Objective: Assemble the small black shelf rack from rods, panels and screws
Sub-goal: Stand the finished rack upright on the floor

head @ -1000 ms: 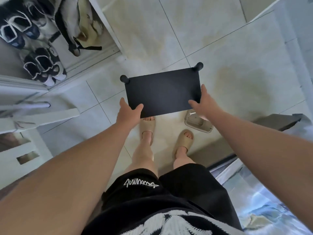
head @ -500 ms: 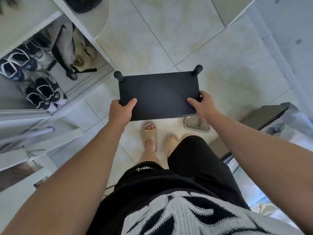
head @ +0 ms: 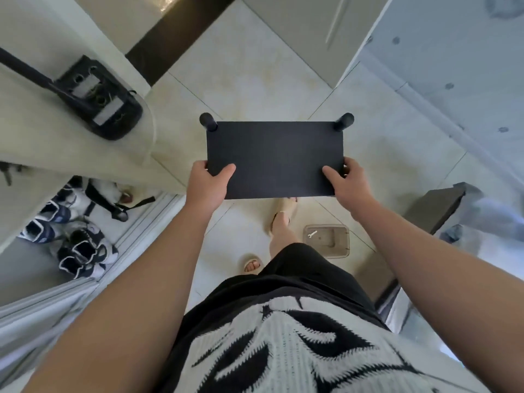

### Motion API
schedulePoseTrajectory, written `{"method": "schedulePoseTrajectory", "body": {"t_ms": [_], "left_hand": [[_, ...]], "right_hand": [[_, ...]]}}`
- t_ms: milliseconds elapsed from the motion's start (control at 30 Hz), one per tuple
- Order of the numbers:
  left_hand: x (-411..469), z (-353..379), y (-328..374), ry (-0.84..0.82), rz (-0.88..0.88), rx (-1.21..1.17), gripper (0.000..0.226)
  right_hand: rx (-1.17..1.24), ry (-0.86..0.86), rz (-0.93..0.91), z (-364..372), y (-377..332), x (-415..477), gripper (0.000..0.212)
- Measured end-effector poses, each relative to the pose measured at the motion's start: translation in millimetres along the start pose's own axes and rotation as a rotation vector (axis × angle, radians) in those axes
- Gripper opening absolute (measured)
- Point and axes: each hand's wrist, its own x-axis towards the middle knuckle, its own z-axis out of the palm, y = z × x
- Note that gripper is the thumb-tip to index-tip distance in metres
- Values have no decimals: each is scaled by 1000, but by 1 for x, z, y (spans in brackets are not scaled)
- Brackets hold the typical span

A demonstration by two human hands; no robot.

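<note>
I hold the small black shelf rack (head: 275, 157) level in the air in front of me, high above the tiled floor. Its flat black top panel faces up, and two black rod ends stick out at the far left corner (head: 207, 121) and the far right corner (head: 344, 121). My left hand (head: 208, 184) grips the near left corner, thumb on top. My right hand (head: 347, 181) grips the near right corner the same way. The rods at the near corners are hidden under my hands and the panel.
A clear plastic tray (head: 326, 241) holding a small white wrench (head: 312, 233) lies on the floor to the right of my feet. A white shelf unit (head: 42, 171) stands at left with several shoes (head: 82, 251) in it and a black device (head: 97, 99) on top. A dark box (head: 433, 205) sits right.
I have lifted the rack higher and stepped forward with it. The view has swung so the shelf unit's top and the tray on the floor now show.
</note>
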Motion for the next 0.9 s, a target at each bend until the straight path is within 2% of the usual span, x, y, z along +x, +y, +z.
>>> {"method": "schedulePoseTrajectory", "body": {"t_ms": [400, 567, 900], "left_hand": [[94, 156, 197, -261, 148, 254, 42], [135, 235, 268, -399, 222, 378, 47], [212, 396, 400, -663, 322, 604, 39]], "right_hand": [[197, 223, 164, -146, -47, 98, 55], [271, 351, 228, -196, -56, 139, 47], [374, 566, 395, -288, -80, 241, 40]]}}
